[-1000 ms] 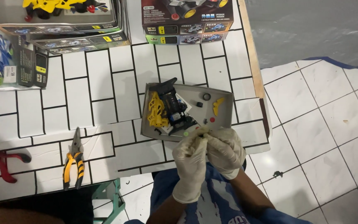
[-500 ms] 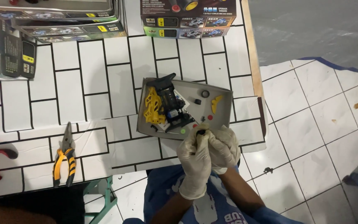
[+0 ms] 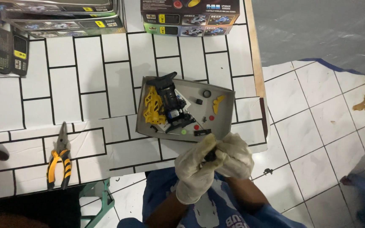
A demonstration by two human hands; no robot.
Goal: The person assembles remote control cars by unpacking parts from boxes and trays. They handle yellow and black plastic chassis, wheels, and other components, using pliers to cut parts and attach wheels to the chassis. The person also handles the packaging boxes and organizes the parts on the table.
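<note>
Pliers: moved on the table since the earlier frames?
No. The pliers lie on the same white tiles left of the grey tray; their drift across the picture matches the tray's, so it is the camera that moved.

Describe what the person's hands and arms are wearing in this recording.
Both hands wear loose, off-white thin gloves, wrinkled and smudged with dirt: the left hand has a long cuff that bunches at the wrist, and the right hand has a shorter one. Past the cuffs the forearms are bare, with no sleeves showing. No watch or jewellery is visible.

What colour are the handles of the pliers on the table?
Yellow and black on the pliers, seen in the head view.
</note>
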